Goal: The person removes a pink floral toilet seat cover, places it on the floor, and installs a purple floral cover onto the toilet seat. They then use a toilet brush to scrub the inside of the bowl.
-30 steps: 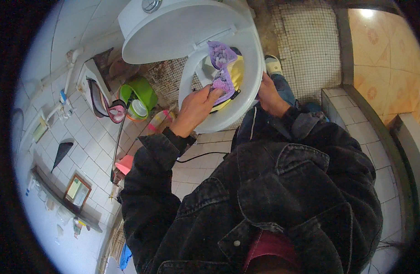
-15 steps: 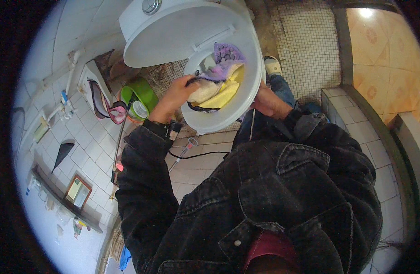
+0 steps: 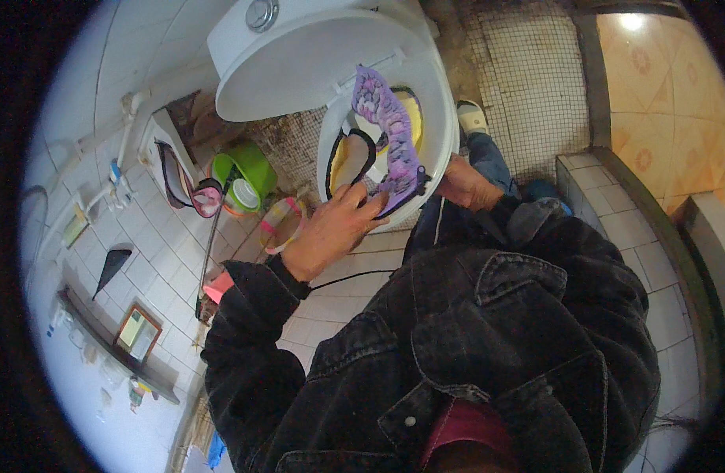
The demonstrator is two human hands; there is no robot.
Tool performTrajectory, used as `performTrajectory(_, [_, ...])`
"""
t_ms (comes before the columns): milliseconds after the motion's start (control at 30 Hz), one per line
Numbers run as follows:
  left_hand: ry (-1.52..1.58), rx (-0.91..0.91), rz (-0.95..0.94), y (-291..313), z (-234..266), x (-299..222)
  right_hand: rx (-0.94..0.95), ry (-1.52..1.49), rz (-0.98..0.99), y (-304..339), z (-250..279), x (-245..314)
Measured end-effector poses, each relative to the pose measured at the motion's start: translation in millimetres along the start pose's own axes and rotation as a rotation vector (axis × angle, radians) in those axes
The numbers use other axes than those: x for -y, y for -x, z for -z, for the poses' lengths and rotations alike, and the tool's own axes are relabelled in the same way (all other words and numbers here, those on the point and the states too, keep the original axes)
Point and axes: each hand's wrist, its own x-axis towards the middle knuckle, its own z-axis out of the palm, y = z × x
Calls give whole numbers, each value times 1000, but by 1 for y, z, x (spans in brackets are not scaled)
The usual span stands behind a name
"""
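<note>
A soft toilet seat cover, with a purple patterned face, yellow lining and black edging, forms a loose ring on the white toilet. The cover's left part is folded, with its lining showing. My left hand is closed on the purple near end of the cover, at the front of the toilet. At the right side, my right hand grips the outer edge of the white toilet seat; some of its fingers are hidden.
The toilet lid stands raised. Left of the toilet are a green bucket, a container with a pink and yellow rim and a wall shelf. A raised tiled ledge runs along the right.
The seat cover has gone from bunched up to a more spread ring, its purple face now showing along the right. My left hand has moved nearer to me and rightward; my right hand stays put.
</note>
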Motion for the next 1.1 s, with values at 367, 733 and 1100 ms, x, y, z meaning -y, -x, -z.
performTrajectory(367, [1738, -256, 870, 14, -42, -36, 126, -236, -5, 20, -15, -14])
performTrajectory(733, [-250, -59, 35, 47, -45, 13, -27, -2, -86, 34, -15, 0])
performTrajectory(1100, [667, -408, 679, -2, -45, 59, 132, -526, 224, 9, 1, -13])
